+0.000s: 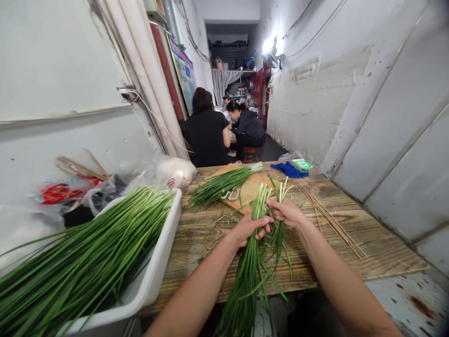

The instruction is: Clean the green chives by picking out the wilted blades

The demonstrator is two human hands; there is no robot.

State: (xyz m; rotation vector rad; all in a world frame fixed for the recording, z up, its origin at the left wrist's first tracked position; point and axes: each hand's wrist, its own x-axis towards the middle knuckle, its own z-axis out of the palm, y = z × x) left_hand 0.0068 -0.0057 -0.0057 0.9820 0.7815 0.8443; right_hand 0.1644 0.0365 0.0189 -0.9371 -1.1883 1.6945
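Observation:
My left hand (251, 229) is closed around a bunch of garlic chives (247, 276), pale stem ends up and green leaves hanging past the table's front edge. Close beside it, my right hand (285, 211) pinches a smaller bunch of chives (278, 234), whose leaves trail down over the wood. Beyond my hands, a bundle of chives (224, 185) lies across a wooden cutting board (250, 189). White-handled scissors (230, 194) rest on the board, their blades hidden under the chives. At the left, a white plastic tub (164, 252) holds a large heap of chives (105, 248).
Thin wooden skewers (331, 220) lie at the right of the wooden table (379, 243). A blue cloth (290, 169) and a green-edged code card (302, 164) are at the far edge. Plastic bags (168, 173) stand behind the tub. People (206, 131) sit beyond the table.

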